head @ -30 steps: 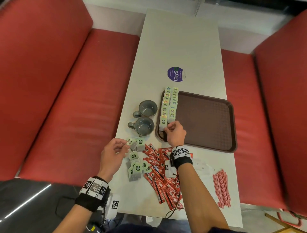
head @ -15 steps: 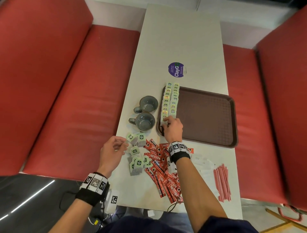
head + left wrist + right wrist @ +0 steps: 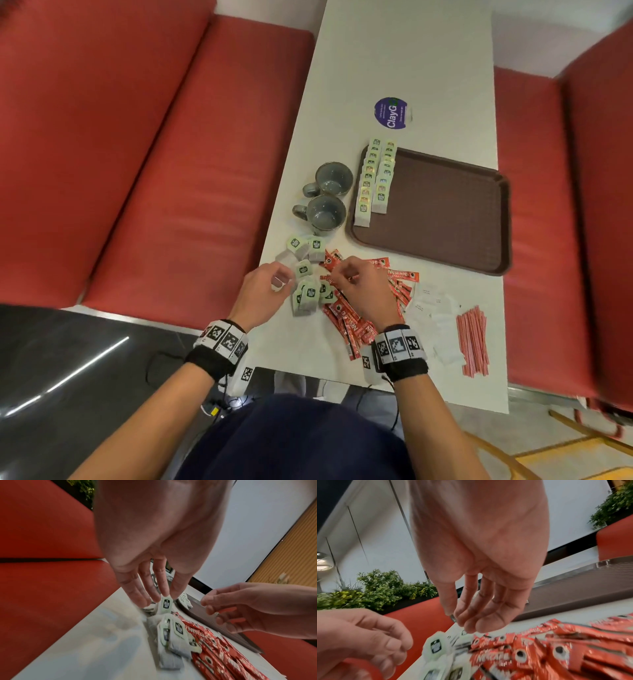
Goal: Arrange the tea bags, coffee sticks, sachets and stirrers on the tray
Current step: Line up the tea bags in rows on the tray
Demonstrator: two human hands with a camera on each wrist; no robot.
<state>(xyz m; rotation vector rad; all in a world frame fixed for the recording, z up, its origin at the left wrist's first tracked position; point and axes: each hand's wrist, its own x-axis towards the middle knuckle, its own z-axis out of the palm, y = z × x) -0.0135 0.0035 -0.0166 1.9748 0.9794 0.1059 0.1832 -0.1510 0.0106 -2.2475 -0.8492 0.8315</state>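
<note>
A brown tray (image 3: 445, 212) lies on the white table, with two rows of green-tagged tea bags (image 3: 375, 178) along its left edge. Loose tea bags (image 3: 308, 294) are heaped near the table's left edge, beside a spread of red coffee sticks (image 3: 400, 287). White sachets (image 3: 431, 305) and red stirrers (image 3: 474, 339) lie further right. My left hand (image 3: 286, 279) pinches the tag of one tea bag (image 3: 166, 605) between thumb and finger, just above the heap. My right hand (image 3: 334, 275) hovers over the sticks with loosely curled fingers, holding nothing.
Two grey cups (image 3: 325, 212) stand left of the tray, close to the loose tea bags. A round purple sticker (image 3: 392, 113) sits on the table beyond the tray. Red benches (image 3: 154, 154) flank both long sides of the table.
My right hand left the tea bag rows on the tray and came back over the loose pile, next to the left hand. The left hand stayed by the heap.
</note>
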